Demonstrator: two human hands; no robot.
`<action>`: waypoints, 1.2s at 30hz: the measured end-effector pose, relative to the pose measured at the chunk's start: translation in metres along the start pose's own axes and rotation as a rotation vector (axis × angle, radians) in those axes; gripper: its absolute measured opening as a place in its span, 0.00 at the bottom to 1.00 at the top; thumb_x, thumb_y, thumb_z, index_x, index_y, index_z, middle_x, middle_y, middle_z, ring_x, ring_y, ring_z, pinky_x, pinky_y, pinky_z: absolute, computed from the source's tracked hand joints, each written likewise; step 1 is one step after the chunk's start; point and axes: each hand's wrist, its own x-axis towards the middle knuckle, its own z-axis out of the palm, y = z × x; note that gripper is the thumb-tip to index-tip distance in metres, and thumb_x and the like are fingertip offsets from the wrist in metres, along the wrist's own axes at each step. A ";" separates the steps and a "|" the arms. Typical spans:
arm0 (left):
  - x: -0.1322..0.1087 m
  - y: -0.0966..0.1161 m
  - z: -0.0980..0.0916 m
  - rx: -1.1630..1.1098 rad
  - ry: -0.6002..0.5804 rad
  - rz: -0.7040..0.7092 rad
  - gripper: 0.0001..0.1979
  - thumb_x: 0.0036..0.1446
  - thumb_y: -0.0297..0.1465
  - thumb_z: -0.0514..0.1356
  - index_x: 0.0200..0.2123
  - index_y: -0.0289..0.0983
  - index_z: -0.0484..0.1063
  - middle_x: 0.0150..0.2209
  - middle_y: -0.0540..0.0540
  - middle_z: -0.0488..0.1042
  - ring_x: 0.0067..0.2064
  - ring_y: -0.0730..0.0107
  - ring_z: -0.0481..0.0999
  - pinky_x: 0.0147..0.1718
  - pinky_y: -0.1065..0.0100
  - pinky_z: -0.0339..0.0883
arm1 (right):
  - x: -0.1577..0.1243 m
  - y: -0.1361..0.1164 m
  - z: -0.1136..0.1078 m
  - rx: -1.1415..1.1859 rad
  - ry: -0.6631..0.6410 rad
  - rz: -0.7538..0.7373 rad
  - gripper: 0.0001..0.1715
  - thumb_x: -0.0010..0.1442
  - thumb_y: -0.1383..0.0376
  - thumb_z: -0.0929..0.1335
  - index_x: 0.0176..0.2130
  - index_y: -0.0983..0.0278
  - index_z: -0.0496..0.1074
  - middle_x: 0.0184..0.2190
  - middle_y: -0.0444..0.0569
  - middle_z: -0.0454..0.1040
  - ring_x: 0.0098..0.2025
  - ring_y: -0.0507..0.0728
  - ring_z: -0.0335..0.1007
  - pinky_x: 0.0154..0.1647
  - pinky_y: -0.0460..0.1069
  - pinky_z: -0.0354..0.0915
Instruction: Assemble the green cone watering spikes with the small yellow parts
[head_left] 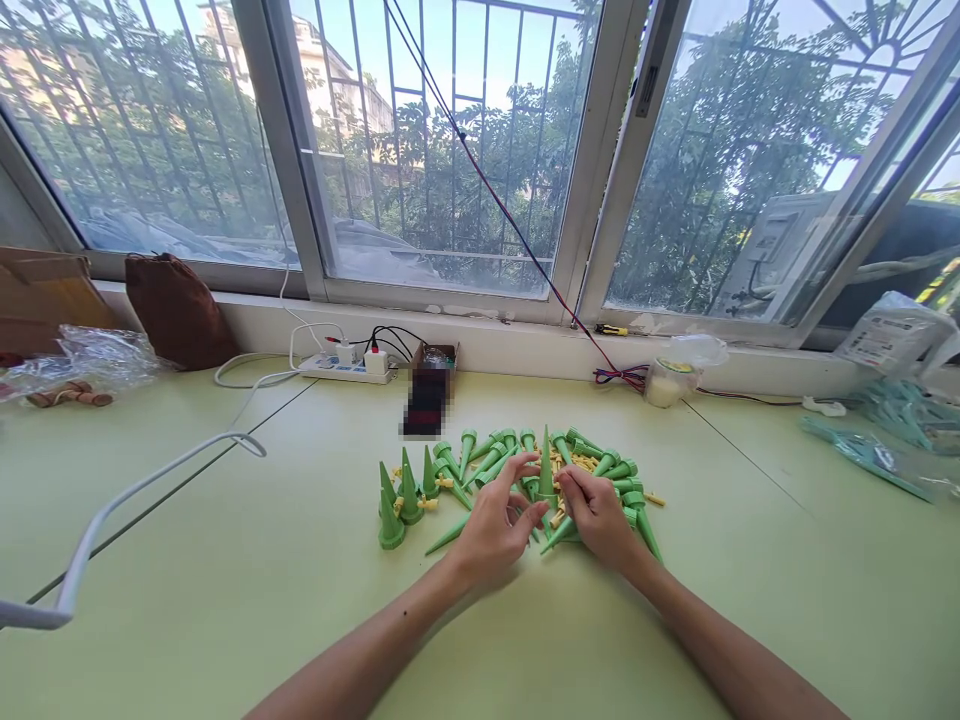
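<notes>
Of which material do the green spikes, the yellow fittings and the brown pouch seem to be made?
Green spikes: probably molded plastic, satin, judging by even color and ribbed caps. Yellow fittings: likely plastic, evenly colored; too small to judge finish. Brown pouch: apparently dull, soft fabric, its top gathered; perhaps suede.

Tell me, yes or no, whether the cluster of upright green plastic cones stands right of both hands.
No: the upright green cones in that cluster stand left of the left hand.

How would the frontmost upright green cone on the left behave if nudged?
The green cone probably resists tipping, standing on its wide end. Knocked over, it might roll in a curve, given its round taper. Its plastic-looking surface suggests it is light and stiff.
</notes>
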 end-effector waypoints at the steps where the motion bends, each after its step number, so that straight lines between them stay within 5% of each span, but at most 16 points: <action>1: 0.000 0.000 0.000 0.005 -0.001 0.001 0.24 0.61 0.38 0.59 0.59 0.43 0.60 0.56 0.39 0.70 0.30 0.72 0.79 0.24 0.72 0.73 | 0.000 0.000 0.000 -0.003 0.001 -0.003 0.21 0.71 0.56 0.58 0.27 0.61 0.59 0.19 0.39 0.56 0.22 0.51 0.50 0.24 0.48 0.50; 27: 0.003 -0.010 0.003 0.043 0.073 0.006 0.18 0.60 0.36 0.60 0.53 0.38 0.72 0.43 0.43 0.78 0.29 0.70 0.79 0.22 0.72 0.72 | -0.003 -0.001 0.004 0.052 -0.009 0.020 0.16 0.71 0.56 0.59 0.33 0.61 0.63 0.21 0.39 0.57 0.21 0.51 0.53 0.23 0.47 0.52; 36: 0.005 -0.009 -0.001 0.065 0.105 0.063 0.15 0.59 0.34 0.61 0.49 0.41 0.77 0.45 0.44 0.72 0.29 0.74 0.74 0.23 0.72 0.71 | -0.003 -0.002 0.005 0.062 -0.018 0.014 0.16 0.71 0.56 0.59 0.33 0.61 0.62 0.20 0.39 0.57 0.21 0.51 0.52 0.23 0.47 0.52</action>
